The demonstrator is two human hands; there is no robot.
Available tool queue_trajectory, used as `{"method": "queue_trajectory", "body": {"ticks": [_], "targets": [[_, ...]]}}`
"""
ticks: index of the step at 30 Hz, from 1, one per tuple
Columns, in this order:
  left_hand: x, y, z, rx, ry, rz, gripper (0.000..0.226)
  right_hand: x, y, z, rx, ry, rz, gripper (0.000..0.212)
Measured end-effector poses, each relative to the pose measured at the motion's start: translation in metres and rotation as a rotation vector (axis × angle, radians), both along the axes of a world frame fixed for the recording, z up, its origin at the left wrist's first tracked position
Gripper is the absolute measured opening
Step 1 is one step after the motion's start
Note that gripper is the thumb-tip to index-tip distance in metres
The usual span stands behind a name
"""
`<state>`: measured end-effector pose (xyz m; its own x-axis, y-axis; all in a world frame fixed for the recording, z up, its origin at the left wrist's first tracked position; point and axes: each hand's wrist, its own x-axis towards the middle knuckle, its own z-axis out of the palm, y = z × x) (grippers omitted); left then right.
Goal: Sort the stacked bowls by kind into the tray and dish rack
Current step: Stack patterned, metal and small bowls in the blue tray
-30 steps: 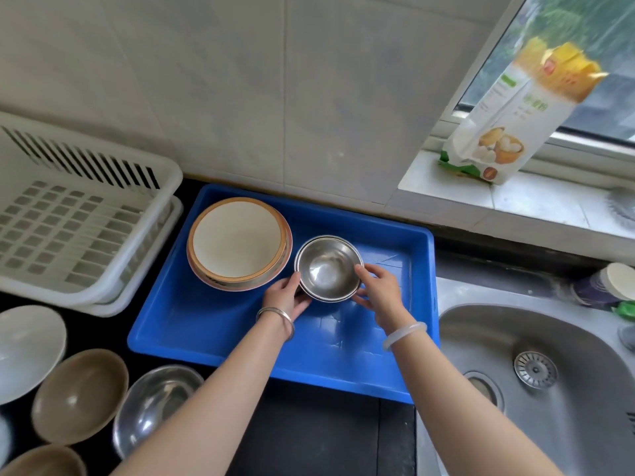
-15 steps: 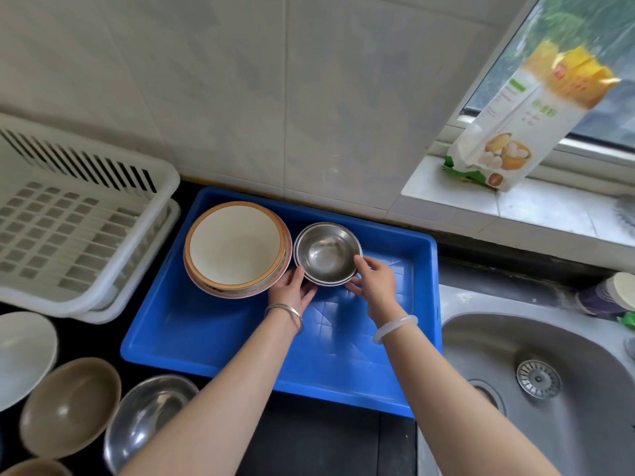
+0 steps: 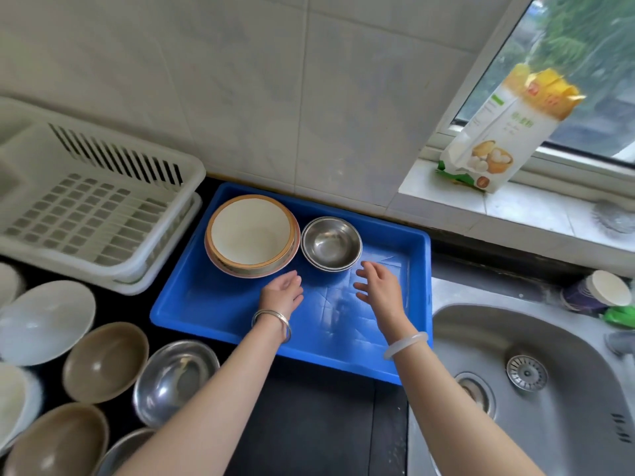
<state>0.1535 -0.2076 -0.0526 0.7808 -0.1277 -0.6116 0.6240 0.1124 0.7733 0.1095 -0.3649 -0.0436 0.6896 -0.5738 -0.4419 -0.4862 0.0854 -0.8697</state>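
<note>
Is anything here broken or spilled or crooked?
Nothing is broken or spilled. The one odd thing is the bag on the windowsill: it leans over, not upright. The steel bowls sit neatly in the blue tray, and both hands are empty.

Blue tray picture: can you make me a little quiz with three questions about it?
1. True or false: the white dish rack holds bowls.
2. What sits right of the cream bowl stack in the blue tray? A) steel bowls B) a cup C) a sponge
3. Fill in: the left hand and right hand are both ____.

Key: 1 false; 2 A, the steel bowls; 3 empty.
</note>
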Motion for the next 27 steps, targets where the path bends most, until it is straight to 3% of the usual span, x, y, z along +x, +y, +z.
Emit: {"method": "queue_trajectory", "body": {"ticks": [5,13,18,23,27], "targets": [[-0.044,0.049,0.023,0.267,-0.213,-0.103,0.03,-0.039,0.044,0.027,-0.069,-0.045,0.186,0.019],[-0.131,0.144,0.027,0.508,-0.268,-0.001,0.023,-0.091,0.15,0.005,-0.116,0.091,0.58,0.018],[-0.173,0.196,0.014,0.717,-0.216,0.15,0.022,-0.088,0.191,-0.022,-0.276,0.225,0.798,0.049],[-0.202,0.227,-0.003,0.964,-0.193,0.255,0.021,-0.068,0.216,-0.028,-0.065,0.271,0.689,0.049],[-0.212,0.236,-0.013,0.83,-0.085,0.436,0.032,-0.063,0.219,-0.026,0.066,0.209,0.54,0.03]]}}
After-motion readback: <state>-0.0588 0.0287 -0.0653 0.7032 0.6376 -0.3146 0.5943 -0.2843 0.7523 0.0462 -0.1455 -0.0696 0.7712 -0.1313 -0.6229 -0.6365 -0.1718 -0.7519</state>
